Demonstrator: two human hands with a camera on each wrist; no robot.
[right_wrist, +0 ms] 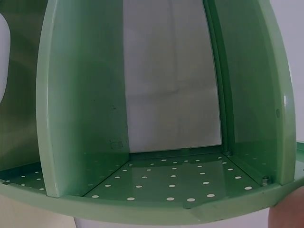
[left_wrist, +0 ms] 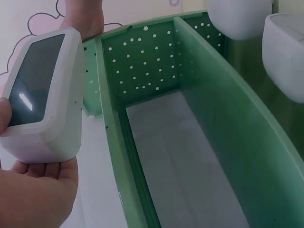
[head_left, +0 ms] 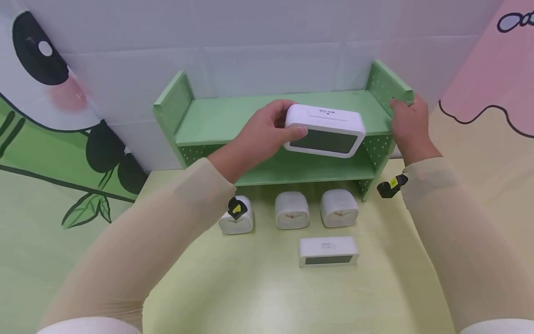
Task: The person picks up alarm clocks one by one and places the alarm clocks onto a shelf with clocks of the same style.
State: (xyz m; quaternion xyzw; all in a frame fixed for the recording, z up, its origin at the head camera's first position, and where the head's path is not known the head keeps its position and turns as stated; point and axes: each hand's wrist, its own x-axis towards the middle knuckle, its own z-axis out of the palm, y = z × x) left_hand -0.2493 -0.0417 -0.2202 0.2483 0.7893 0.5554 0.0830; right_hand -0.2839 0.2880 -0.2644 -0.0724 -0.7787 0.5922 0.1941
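Observation:
In the head view my left hand point(head_left: 271, 124) holds a white digital clock point(head_left: 325, 115) by its left end, thumb on the front beside the dark screen. The clock is tilted, in front of the upper board of a green two-tier shelf point(head_left: 233, 113). The left wrist view shows the fingers point(left_wrist: 45, 170) under one end of the clock. My right hand point(head_left: 410, 123) grips the front edge of the shelf's right side panel point(head_left: 385, 86). Only a sliver of that hand shows in the right wrist view, at the panel's edge.
Three white analog clocks point(head_left: 292, 208) stand on the pale table point(head_left: 250, 283) in front of the shelf's base. Nearer lies a second white digital clock point(head_left: 328, 250). Behind the shelf hangs a light wall covering point(head_left: 271, 69) with cartoon figures.

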